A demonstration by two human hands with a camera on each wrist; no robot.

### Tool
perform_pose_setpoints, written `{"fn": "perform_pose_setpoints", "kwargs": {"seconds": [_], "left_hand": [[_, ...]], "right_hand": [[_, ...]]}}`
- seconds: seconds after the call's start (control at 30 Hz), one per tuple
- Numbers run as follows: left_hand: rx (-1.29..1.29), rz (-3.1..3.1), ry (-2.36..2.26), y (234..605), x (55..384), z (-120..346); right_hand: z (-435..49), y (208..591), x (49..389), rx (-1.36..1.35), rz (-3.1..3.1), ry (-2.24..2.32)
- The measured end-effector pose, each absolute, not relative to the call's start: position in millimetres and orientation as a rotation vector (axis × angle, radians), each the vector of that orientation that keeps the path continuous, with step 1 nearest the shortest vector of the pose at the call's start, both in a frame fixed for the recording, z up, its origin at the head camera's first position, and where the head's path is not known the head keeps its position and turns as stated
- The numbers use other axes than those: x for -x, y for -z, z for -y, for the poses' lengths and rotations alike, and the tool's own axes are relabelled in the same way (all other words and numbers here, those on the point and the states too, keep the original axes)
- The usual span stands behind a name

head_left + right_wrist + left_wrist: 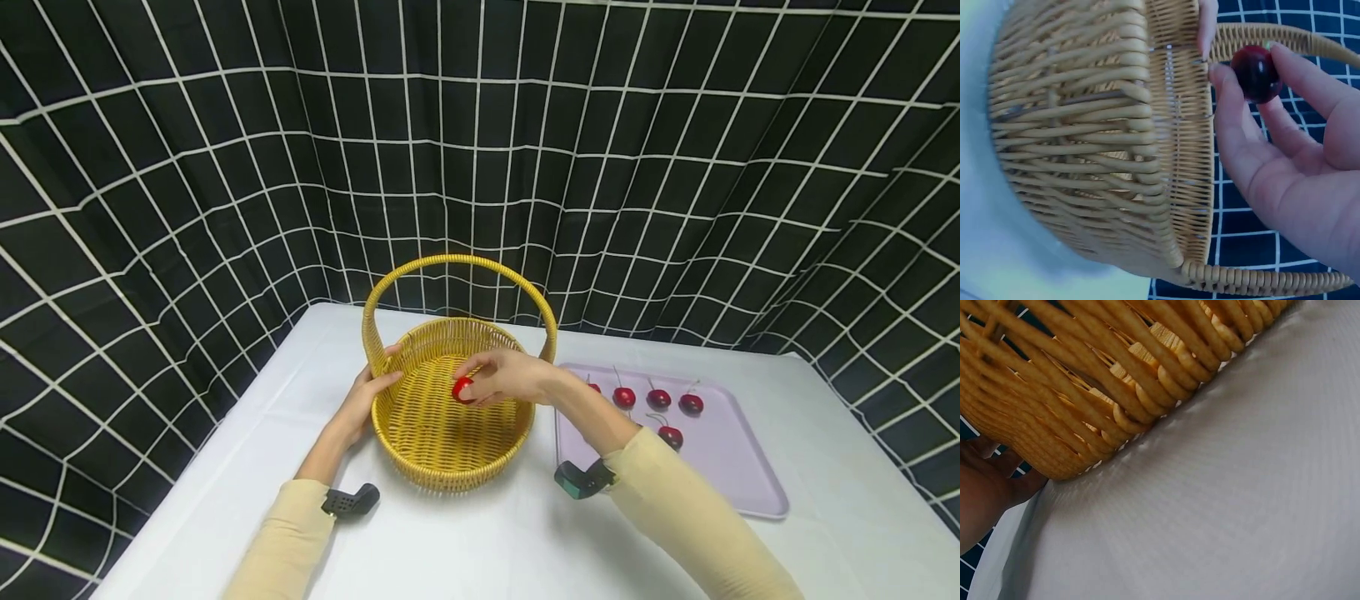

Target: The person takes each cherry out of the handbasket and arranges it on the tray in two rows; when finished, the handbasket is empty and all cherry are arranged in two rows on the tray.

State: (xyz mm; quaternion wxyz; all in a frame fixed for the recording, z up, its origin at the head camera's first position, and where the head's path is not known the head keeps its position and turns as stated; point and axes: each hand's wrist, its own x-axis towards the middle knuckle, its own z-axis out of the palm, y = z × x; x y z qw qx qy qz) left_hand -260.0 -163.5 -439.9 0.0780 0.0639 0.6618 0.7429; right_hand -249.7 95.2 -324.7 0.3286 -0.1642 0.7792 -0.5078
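A yellow woven basket (pixel 450 475) with a tall arched handle stands on the table. My left hand (pixel 365 398) holds its left rim beside the handle's base, thumb over the edge; the left wrist view shows fingers (pixel 1025 485) against the outer wall. Over the basket's opening, my right hand (pixel 506 375) pinches a red cherry (pixel 462 390) between thumb and fingers. In the right wrist view that cherry (pixel 1257 74) looks dark red and glossy, above the rim. No other cherry shows on the visible part of the basket floor.
To the right lies a pale purple tray (pixel 731 467) with several stemmed cherries (pixel 624 397) near its far side. My right forearm crosses the tray's left part. White cloth (pixel 480 550) covers the table, and a black curtain (pixel 517 117) with white grid lines surrounds it.
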Motion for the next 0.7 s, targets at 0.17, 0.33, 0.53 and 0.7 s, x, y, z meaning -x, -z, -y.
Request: {"fn": "perform_pose_setpoints", "kwargs": {"seconds": [0.17, 0.33, 0.53, 0.7], "left_hand": [[-0.199, -1.966, -2.236, 440, 259, 164], [-0.197, -1.964, -2.237, 440, 260, 163], [-0.183, -1.973, -2.22, 443, 262, 165], [-0.175, -1.944, -2.252, 443, 262, 164]], "right_hand": [[-106, 326, 236, 0.444, -2.036, 1.397], [-122, 324, 223, 0.452, -2.04, 1.471], [-146, 326, 210, 0.468, -2.088, 1.498], [-172, 334, 197, 0.488, -2.145, 1.476]]}}
